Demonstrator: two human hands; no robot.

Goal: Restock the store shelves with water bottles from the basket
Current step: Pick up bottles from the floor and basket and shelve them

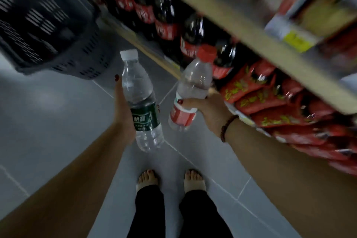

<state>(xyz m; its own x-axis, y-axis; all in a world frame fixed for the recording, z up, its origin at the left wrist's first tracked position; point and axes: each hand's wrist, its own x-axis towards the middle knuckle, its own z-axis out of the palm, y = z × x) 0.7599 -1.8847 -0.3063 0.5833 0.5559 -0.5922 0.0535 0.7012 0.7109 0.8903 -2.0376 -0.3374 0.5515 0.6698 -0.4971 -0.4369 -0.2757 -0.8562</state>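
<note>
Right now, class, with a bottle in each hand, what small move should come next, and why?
Probably reach the right hand toward the shelves and set its red-label bottle down first. Both hands hold bottles, and the right one is nearer the shelves; the left hand's green-label bottle is farther out. No water row shows.

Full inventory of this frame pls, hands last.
green-label bottle: 1, clear, white cap, left hand
red-label bottle: 1, clear, red cap, right hand
basket: 1, dark grey, floor, upper left
cola bottles: several, dark, red labels, lower shelf
snack bags: several, red, lower shelf, right
shelf board: 1, beige, above cola bottles
bracelet: 1, dark beads, right wrist
left hand: 1, grips green-label bottle
right hand: 1, grips red-label bottle
feet: 2, pale sandals, bottom centre
</note>
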